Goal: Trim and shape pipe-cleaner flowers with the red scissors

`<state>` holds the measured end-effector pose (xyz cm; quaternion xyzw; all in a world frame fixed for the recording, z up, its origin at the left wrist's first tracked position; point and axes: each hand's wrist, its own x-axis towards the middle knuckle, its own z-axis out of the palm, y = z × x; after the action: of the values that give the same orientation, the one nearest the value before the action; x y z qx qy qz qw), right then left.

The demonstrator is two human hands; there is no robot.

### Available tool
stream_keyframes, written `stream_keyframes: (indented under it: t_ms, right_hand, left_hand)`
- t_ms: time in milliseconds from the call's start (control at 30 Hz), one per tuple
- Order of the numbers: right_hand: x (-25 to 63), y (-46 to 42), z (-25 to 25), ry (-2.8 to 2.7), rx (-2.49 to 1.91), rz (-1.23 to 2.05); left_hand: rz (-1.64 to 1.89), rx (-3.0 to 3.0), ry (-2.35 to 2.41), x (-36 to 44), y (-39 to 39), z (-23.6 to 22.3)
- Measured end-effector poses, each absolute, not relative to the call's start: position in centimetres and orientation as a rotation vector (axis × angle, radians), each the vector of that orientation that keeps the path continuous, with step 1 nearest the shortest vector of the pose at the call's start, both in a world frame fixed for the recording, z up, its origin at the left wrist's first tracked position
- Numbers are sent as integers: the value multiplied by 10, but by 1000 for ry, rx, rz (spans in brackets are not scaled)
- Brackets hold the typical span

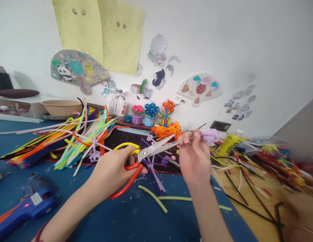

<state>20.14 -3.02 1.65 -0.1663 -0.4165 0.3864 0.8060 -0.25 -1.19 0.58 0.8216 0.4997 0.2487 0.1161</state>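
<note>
My left hand is closed on a pair of scissors with one yellow and one red handle loop. The blades are spread and point right, toward my other hand. Pinched in the fingers of my right hand is a light purple pipe-cleaner flower, its fluffy loops sticking out to the right. A thin stem runs left from those fingers to the blade tips; whether the blades touch it, I cannot tell. Below lie purple pipe cleaners and cut light-green pieces.
Bundles of coloured pipe cleaners lie left, above a blue glue gun with a red light. Potted pipe-cleaner flowers line the wall. At right are a yellow bottle, black pipe cleaners and another person's blurred hand.
</note>
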Motion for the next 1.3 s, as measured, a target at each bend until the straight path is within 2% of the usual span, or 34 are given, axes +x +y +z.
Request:
stream_keyframes:
  t_ms: [1300]
  right_hand:
    - [200, -33, 22, -873, -371, 901]
  left_hand:
    - [761, 2374, 1261, -1, -8, -2]
